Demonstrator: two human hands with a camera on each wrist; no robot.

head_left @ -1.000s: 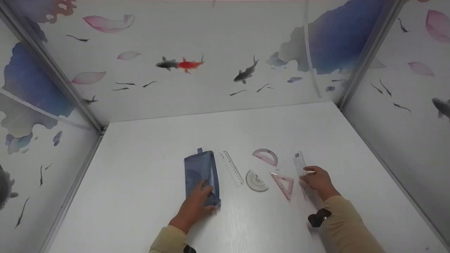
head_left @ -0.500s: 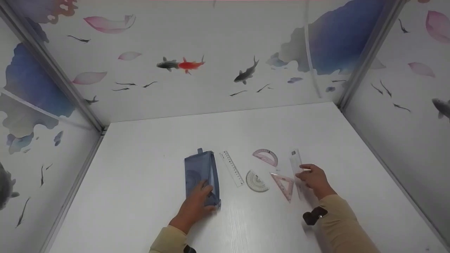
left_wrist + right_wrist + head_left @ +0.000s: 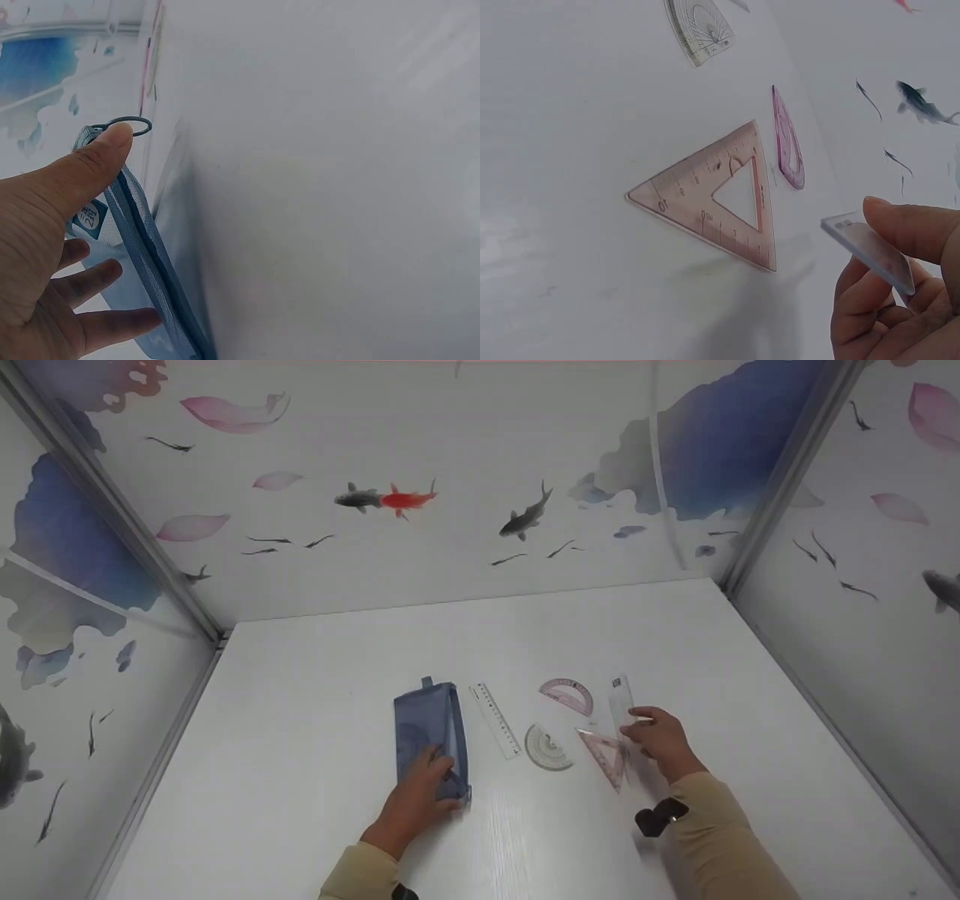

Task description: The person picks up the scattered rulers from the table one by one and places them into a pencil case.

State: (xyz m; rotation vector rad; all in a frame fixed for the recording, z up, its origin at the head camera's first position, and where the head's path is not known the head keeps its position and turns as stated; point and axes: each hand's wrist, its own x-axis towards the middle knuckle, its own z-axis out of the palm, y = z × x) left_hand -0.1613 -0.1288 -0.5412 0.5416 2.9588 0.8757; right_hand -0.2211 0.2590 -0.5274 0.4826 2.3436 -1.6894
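On the table lies a blue mesh pencil case (image 3: 420, 718) with a zip along one edge. My left hand (image 3: 412, 799) rests on its near end; in the left wrist view the thumb touches the corner by the zip loop (image 3: 127, 122) and the other fingers spread over the side. My right hand (image 3: 664, 742) pinches a clear ruler (image 3: 620, 696) between thumb and fingers, raised above the table in the right wrist view. Beside it are a pink set square (image 3: 604, 754) and a pink protractor (image 3: 568, 694). Further left lie a clear protractor (image 3: 547, 746) and another clear ruler (image 3: 495, 720).
The white table (image 3: 300, 750) is enclosed by panels (image 3: 465, 450) printed with fish and petals. A dark device (image 3: 660, 817) is worn at the right wrist, by a tan sleeve (image 3: 727, 840).
My right hand has moved left with the clear ruler, bringing it close to the pink set square. The left hand and the pencil case have stayed in place.
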